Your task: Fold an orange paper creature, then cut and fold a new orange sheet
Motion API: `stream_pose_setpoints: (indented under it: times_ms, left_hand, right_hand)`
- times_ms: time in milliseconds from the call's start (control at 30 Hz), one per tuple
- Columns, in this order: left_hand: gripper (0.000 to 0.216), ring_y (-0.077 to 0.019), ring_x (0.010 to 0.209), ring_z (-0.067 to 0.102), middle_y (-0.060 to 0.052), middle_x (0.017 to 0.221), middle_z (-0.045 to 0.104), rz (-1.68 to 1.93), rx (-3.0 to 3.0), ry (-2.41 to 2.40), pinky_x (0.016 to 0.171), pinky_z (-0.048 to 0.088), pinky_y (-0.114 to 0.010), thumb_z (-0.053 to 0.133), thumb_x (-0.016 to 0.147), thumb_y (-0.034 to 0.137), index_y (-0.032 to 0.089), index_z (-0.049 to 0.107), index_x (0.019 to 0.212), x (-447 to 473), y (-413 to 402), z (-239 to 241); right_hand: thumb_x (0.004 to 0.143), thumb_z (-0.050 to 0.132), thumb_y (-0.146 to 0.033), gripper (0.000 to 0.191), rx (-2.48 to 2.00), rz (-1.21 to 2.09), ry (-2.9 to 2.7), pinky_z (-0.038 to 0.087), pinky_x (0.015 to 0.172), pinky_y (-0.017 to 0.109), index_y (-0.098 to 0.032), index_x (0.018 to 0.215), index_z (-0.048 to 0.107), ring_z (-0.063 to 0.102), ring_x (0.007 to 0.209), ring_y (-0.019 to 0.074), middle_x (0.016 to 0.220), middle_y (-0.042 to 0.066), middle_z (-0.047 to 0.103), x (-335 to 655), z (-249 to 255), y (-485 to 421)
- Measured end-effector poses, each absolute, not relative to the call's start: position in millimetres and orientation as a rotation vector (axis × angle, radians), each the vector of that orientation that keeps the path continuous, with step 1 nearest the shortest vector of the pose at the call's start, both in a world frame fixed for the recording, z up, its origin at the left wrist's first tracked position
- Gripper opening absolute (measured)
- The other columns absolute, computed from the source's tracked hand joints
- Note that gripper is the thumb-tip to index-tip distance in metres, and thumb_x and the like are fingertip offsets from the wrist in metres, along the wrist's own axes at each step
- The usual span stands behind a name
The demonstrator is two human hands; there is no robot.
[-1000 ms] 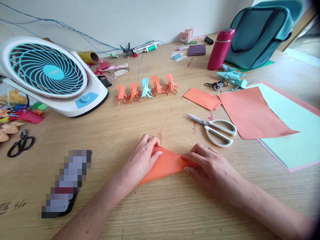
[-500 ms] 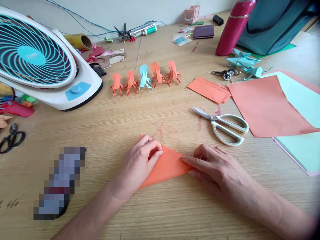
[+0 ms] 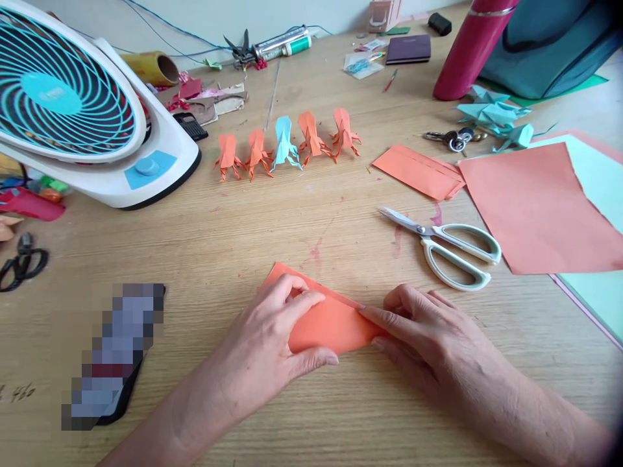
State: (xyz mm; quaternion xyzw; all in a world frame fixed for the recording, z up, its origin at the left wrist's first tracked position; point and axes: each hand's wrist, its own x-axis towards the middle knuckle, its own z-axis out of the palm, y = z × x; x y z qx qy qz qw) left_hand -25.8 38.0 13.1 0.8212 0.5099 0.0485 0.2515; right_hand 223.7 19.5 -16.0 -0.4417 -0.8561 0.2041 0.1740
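A folded piece of orange paper (image 3: 331, 324) lies on the table in front of me, with a narrow strip showing along its upper edge. My left hand (image 3: 277, 331) rests over its left part. The left fingertips touch the paper near the upper edge, and the thumb stretches apart from them at the lower edge. At the paper's right corner, my right hand (image 3: 423, 337) pinches it between index finger and thumb. White-handled scissors (image 3: 448, 250) lie spread beyond my right hand.
Orange and blue folded figures (image 3: 283, 143) stand in a row further back. Orange strips (image 3: 416, 172) and paper sheets (image 3: 540, 207) lie to the right. A phone (image 3: 114, 353) with a blurred screen and a fan (image 3: 160, 149) are on the left; a pink bottle (image 3: 472, 52) stands at the back.
My left thumb has spread away from the fingers to the paper's lower edge. More of the upper strip shows now. My right hand keeps its pinch, and the view has shifted slightly.
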Motion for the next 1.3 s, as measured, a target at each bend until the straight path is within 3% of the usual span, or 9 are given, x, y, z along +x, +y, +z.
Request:
stream_pose_setpoints:
  times_ms: [133,367,1000,1300]
  left_hand:
    - [0.05,-0.0247,0.108,0.058,-0.005,0.124,0.052,0.13,2.24,1.389,0.092,0.051,-0.04,0.074,0.076,0.043,0.029,0.055,0.121,-25.8,36.6,13.5]
    - [0.041,-0.0249,0.111,0.057,-0.006,0.125,0.052,0.187,2.27,1.393,0.094,0.051,-0.04,0.071,0.081,0.037,0.027,0.056,0.118,-23.7,33.0,11.9]
    - [0.045,-0.0247,0.109,0.057,-0.007,0.123,0.053,0.177,2.254,1.398,0.094,0.051,-0.042,0.07,0.082,0.037,0.028,0.055,0.123,-21.2,33.3,10.6]
    - [0.044,-0.0246,0.109,0.057,-0.007,0.123,0.052,0.155,2.269,1.401,0.095,0.051,-0.041,0.069,0.083,0.036,0.026,0.055,0.124,-20.5,33.7,11.7]
  right_hand:
    - [0.095,0.047,-0.024,0.022,-1.253,0.556,-2.435,0.045,0.066,0.035,-0.021,0.104,0.066,0.054,0.074,0.0192,0.087,0.008,0.057,223.0,-16.1,20.1]
    - [0.096,0.047,-0.025,0.034,-1.239,0.498,-2.465,0.046,0.065,0.035,-0.023,0.128,0.059,0.055,0.074,0.0195,0.09,0.008,0.058,223.6,-17.2,19.3]
    - [0.097,0.042,-0.024,0.036,-1.189,0.433,-2.493,0.047,0.063,0.035,-0.022,0.13,0.058,0.054,0.071,0.0193,0.086,0.008,0.058,221.6,-17.2,20.4]
    - [0.095,0.045,-0.015,0.04,-1.19,0.564,-2.441,0.046,0.069,0.035,-0.025,0.132,0.055,0.055,0.078,0.0193,0.092,0.008,0.058,218.7,-17.3,19.0]
